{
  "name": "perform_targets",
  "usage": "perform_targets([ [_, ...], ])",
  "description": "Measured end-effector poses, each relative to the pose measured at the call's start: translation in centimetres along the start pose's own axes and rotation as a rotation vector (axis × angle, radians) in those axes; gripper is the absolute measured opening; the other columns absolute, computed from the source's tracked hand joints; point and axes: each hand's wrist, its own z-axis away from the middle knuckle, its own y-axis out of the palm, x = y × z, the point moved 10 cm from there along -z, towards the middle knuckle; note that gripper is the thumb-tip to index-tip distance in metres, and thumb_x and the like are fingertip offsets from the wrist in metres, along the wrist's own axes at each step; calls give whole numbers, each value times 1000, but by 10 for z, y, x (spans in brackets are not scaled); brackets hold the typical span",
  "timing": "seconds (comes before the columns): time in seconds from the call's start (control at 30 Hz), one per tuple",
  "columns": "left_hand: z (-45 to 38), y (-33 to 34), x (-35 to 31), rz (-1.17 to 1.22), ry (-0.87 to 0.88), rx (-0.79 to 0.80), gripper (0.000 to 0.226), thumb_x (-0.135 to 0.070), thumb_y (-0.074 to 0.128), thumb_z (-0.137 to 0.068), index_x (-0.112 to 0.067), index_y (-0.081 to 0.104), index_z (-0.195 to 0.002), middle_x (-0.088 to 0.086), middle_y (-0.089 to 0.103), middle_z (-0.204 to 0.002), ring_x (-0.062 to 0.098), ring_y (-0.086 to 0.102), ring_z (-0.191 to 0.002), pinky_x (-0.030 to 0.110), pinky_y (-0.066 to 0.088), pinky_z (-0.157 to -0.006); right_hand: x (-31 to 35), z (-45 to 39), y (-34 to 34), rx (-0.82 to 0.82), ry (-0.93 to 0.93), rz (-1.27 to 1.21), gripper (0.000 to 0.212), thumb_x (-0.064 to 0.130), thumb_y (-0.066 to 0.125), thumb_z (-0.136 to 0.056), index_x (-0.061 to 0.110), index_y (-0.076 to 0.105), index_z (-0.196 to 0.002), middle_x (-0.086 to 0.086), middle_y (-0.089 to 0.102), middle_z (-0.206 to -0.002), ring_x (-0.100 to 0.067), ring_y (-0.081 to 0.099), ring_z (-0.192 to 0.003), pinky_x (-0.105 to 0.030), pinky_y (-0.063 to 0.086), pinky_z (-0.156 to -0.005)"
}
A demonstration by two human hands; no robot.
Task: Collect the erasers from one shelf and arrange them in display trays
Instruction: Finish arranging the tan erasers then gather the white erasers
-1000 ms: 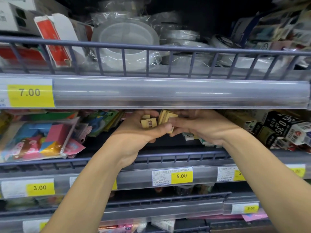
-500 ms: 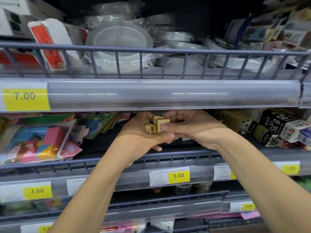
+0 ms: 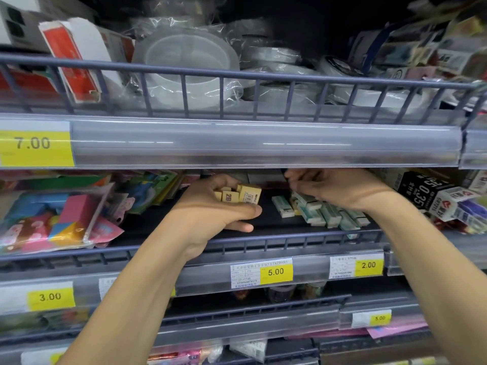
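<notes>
Several yellow erasers (image 3: pixel 238 196) in left hand (image 3: pixel 210 212) grip; right hand (image 3: pixel 340 189) curled above green-white erasers (image 3: pixel 324 213), its grip unclear.

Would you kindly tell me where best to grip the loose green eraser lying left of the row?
Probably pinch the green eraser across its long sides, coming from the front over the rail; it lies flat and apart from the row, with both sides free.

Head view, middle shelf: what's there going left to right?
Colourful bagged packs → left hand gripping yellow erasers → loose green-and-white erasers under the right hand → black-and-white boxes.
</notes>
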Motion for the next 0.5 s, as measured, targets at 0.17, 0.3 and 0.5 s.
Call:
perform_targets([
  [0.17, 2, 3, -2, 11, 18, 12, 31, -6, 93, -72, -15, 77, -96, -1, 75, -83, 9, 73, -67, 24, 61, -61, -8, 1, 22, 173, 2, 334, 28, 47, 65, -90, 46, 61, -118, 25, 56, -104, 0, 55, -95, -14, 38, -72],
  [0.3, 2, 3, -2, 31, 24, 35, 32, -9, 93, -73, -20, 77, -98, -15, 75, -73, 10, 74, -68, 24, 61, -62, -5, -3, 32, 162, -51, 569, 45, 33, 60, -92, 35, 55, -136, 13, 46, -125, -16, 42, -119, -24, 32, -92],
  [0.5, 6, 7, 1, 44, -21, 49, 35, -4, 93, -73, -15, 75, -101, 5, 79, -91, 20, 79, -75, 26, 64, -66, -12, -5, 38, 214, 12, 668, 56, 28, 59, -88, 40, 47, -142, 13, 42, -146, -23, 31, -133, -34, 29, -110],
])
